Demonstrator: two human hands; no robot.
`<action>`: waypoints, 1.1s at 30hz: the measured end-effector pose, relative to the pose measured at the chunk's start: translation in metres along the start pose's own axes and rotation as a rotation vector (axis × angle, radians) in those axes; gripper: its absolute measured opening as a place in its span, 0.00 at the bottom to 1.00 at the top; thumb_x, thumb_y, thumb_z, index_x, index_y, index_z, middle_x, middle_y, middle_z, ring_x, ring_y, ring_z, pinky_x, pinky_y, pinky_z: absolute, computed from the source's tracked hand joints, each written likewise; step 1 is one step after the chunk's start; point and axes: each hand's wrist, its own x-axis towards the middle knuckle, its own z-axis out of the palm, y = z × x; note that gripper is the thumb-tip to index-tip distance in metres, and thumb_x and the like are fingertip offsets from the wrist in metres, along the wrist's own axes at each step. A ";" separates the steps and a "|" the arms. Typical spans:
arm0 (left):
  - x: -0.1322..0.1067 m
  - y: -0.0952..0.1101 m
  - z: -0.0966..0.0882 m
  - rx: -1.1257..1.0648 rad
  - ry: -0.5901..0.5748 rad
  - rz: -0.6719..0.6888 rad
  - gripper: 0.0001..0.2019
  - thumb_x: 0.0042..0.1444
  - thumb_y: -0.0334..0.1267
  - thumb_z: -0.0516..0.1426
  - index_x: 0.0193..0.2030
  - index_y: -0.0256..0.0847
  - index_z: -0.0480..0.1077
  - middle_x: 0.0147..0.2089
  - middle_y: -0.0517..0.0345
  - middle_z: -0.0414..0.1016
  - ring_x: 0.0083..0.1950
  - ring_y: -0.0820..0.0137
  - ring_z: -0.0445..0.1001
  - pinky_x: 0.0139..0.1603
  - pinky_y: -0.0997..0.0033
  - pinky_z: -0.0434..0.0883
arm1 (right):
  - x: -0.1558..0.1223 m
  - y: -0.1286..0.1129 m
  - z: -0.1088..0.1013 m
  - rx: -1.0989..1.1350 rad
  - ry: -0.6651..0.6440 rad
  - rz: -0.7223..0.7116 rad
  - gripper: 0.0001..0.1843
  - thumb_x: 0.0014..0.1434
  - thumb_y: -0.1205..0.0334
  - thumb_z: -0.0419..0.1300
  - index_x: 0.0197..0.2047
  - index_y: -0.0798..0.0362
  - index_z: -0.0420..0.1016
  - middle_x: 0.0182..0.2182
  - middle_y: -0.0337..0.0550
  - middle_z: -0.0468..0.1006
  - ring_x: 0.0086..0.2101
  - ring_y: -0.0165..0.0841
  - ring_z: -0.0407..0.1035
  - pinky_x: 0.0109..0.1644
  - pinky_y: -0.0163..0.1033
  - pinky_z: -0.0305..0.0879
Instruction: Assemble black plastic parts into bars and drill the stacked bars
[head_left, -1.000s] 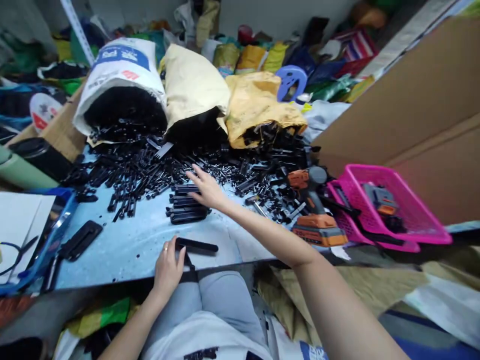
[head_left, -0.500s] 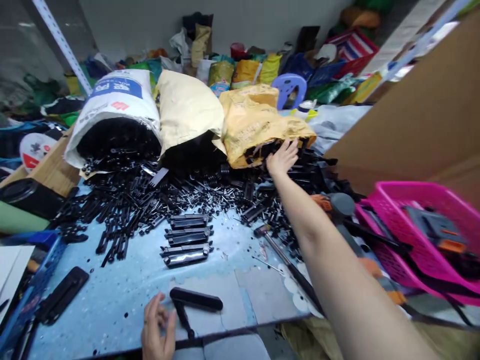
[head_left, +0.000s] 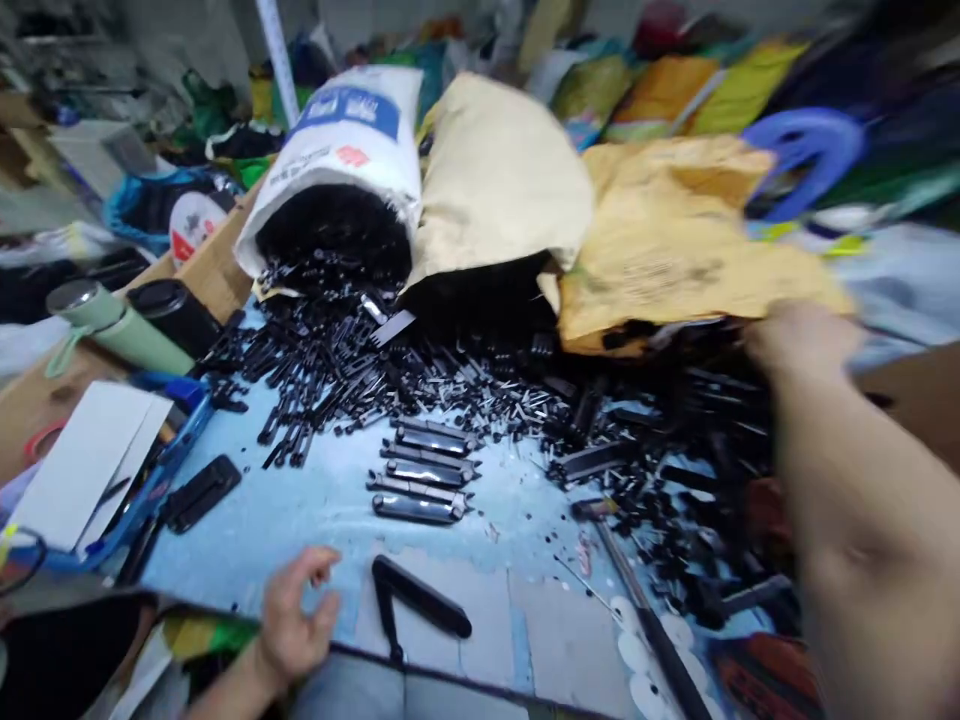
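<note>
My right hand [head_left: 806, 340] is smeared by motion at the mouth of the yellow sack [head_left: 697, 240]; its fingers cannot be made out. Dark parts show inside that opening. Near the table's front edge, my left hand [head_left: 300, 610] hovers with thumb and fingers curved apart, nothing between them. Just right of it lies a black hinged part [head_left: 424, 595], its slim arm folded out at an angle, on a grey pad [head_left: 487, 600]. Several similar black parts [head_left: 420, 505] lie stacked in a row behind it.
Loose small black pieces [head_left: 322, 370] spill from a white sack [head_left: 352, 150] and a cream sack [head_left: 502, 180]. A hammer [head_left: 645, 610] lies at the right beside a thin rod [head_left: 589, 585]. At left are a blue basket [head_left: 191, 425] and green bottle [head_left: 142, 335].
The view has swung left, so the sacks and table sit further right. My right hand stays at the yellow sack's mouth. My left hand has lifted slightly away from the hinged part.
</note>
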 end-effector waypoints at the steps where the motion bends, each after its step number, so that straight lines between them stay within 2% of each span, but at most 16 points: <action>1: 0.000 0.004 0.010 -0.090 0.014 0.180 0.22 0.63 0.47 0.42 0.41 0.36 0.72 0.34 0.50 0.77 0.35 0.67 0.76 0.34 0.70 0.76 | -0.004 0.000 -0.008 -0.015 -0.038 0.000 0.19 0.62 0.59 0.51 0.50 0.61 0.73 0.40 0.70 0.73 0.44 0.44 0.67 0.32 0.45 0.51; 3: -0.003 0.005 0.026 -0.222 0.100 0.483 0.16 0.61 0.42 0.48 0.48 0.36 0.70 0.38 0.48 0.77 0.39 0.66 0.77 0.36 0.70 0.76 | -0.009 -0.001 -0.024 -0.050 -0.079 -0.025 0.17 0.59 0.64 0.53 0.49 0.58 0.74 0.42 0.68 0.74 0.42 0.42 0.67 0.32 0.44 0.50; 5: -0.009 0.001 0.036 -0.263 0.223 0.608 0.20 0.60 0.37 0.51 0.59 0.36 0.61 0.42 0.45 0.76 0.44 0.62 0.75 0.39 0.65 0.76 | -0.011 -0.005 -0.043 -0.076 -0.063 -0.057 0.17 0.59 0.64 0.53 0.49 0.59 0.74 0.44 0.69 0.73 0.41 0.40 0.67 0.32 0.43 0.50; 7: -0.016 -0.004 0.042 -0.261 0.300 0.576 0.24 0.59 0.36 0.51 0.63 0.37 0.55 0.44 0.44 0.75 0.47 0.59 0.74 0.43 0.59 0.74 | -0.013 -0.017 -0.066 -0.071 -0.028 -0.099 0.17 0.60 0.64 0.52 0.48 0.61 0.74 0.43 0.68 0.73 0.41 0.39 0.67 0.33 0.42 0.50; 9: -0.022 -0.006 0.045 -0.271 0.323 0.567 0.26 0.59 0.38 0.50 0.64 0.36 0.53 0.46 0.42 0.73 0.51 0.57 0.72 0.46 0.55 0.72 | -0.020 -0.044 -0.098 -0.045 0.020 -0.158 0.17 0.61 0.65 0.51 0.47 0.63 0.74 0.43 0.67 0.73 0.41 0.38 0.67 0.34 0.41 0.49; 12: -0.024 -0.008 0.047 -0.273 0.310 0.586 0.27 0.59 0.44 0.50 0.63 0.34 0.54 0.48 0.40 0.72 0.54 0.55 0.70 0.50 0.53 0.69 | -0.040 -0.108 -0.157 0.021 0.150 -0.246 0.20 0.64 0.65 0.46 0.46 0.71 0.72 0.43 0.69 0.73 0.43 0.37 0.66 0.35 0.40 0.48; 13: -0.024 -0.008 0.048 -0.273 0.306 0.592 0.27 0.59 0.45 0.50 0.63 0.34 0.54 0.49 0.40 0.72 0.54 0.54 0.69 0.51 0.53 0.68 | -0.047 -0.131 -0.178 0.043 0.218 -0.272 0.23 0.66 0.65 0.41 0.45 0.76 0.70 0.43 0.70 0.72 0.44 0.36 0.65 0.36 0.40 0.47; 15: -0.023 -0.009 0.049 -0.266 0.295 0.595 0.27 0.60 0.46 0.50 0.62 0.33 0.54 0.50 0.39 0.72 0.55 0.54 0.69 0.51 0.54 0.67 | -0.059 -0.169 -0.212 0.075 0.263 -0.386 0.31 0.67 0.60 0.34 0.43 0.78 0.69 0.44 0.67 0.71 0.45 0.35 0.64 0.37 0.39 0.47; 17: -0.022 -0.009 0.049 -0.252 0.283 0.588 0.27 0.60 0.47 0.49 0.62 0.33 0.54 0.50 0.39 0.71 0.55 0.54 0.69 0.52 0.54 0.67 | -0.064 -0.189 -0.230 0.104 0.263 -0.477 0.37 0.66 0.55 0.28 0.42 0.77 0.69 0.45 0.62 0.70 0.47 0.32 0.62 0.38 0.37 0.47; 18: -0.022 -0.010 0.048 -0.245 0.277 0.581 0.27 0.60 0.46 0.49 0.62 0.33 0.54 0.50 0.39 0.71 0.55 0.55 0.69 0.51 0.54 0.67 | -0.064 -0.190 -0.233 0.126 0.264 -0.504 0.38 0.65 0.54 0.27 0.42 0.76 0.69 0.45 0.60 0.71 0.47 0.30 0.62 0.38 0.36 0.47; 19: -0.022 -0.010 0.047 -0.240 0.269 0.574 0.26 0.60 0.46 0.49 0.62 0.33 0.54 0.50 0.39 0.71 0.54 0.55 0.69 0.51 0.54 0.67 | -0.064 -0.186 -0.229 0.155 0.263 -0.516 0.38 0.65 0.53 0.28 0.42 0.76 0.69 0.45 0.59 0.71 0.46 0.29 0.62 0.38 0.35 0.47; 21: -0.021 -0.010 0.045 -0.236 0.248 0.567 0.26 0.60 0.44 0.49 0.62 0.33 0.54 0.50 0.39 0.70 0.54 0.55 0.69 0.51 0.54 0.67 | -0.063 -0.167 -0.209 0.237 0.232 -0.502 0.35 0.66 0.52 0.33 0.43 0.75 0.69 0.43 0.58 0.72 0.42 0.26 0.62 0.38 0.34 0.49; 24: -0.019 -0.008 0.040 -0.240 0.181 0.551 0.24 0.60 0.41 0.50 0.61 0.33 0.54 0.50 0.39 0.70 0.53 0.56 0.69 0.51 0.55 0.68 | -0.067 -0.128 -0.154 0.280 0.030 -0.407 0.28 0.62 0.50 0.48 0.48 0.70 0.69 0.42 0.56 0.73 0.37 0.26 0.63 0.37 0.33 0.51; 27: -0.019 -0.001 0.034 -0.244 0.124 0.531 0.23 0.59 0.38 0.52 0.60 0.36 0.56 0.50 0.42 0.70 0.52 0.58 0.69 0.51 0.55 0.67 | -0.076 -0.100 -0.097 0.144 -0.173 -0.299 0.26 0.55 0.53 0.59 0.50 0.66 0.70 0.42 0.57 0.74 0.35 0.30 0.64 0.37 0.36 0.52; 30: -0.021 0.009 0.031 -0.256 0.101 0.565 0.21 0.58 0.36 0.52 0.59 0.37 0.58 0.51 0.43 0.70 0.54 0.58 0.68 0.53 0.54 0.66 | -0.077 -0.096 -0.057 0.081 -0.181 -0.242 0.30 0.53 0.53 0.61 0.52 0.67 0.69 0.45 0.65 0.72 0.37 0.35 0.63 0.37 0.40 0.52; 33: -0.026 0.018 0.036 -0.234 0.120 0.636 0.21 0.57 0.37 0.52 0.58 0.36 0.60 0.51 0.42 0.70 0.56 0.56 0.67 0.53 0.54 0.66 | -0.064 -0.108 -0.034 0.067 -0.184 -0.210 0.31 0.54 0.53 0.60 0.54 0.68 0.67 0.46 0.67 0.70 0.38 0.36 0.62 0.36 0.41 0.51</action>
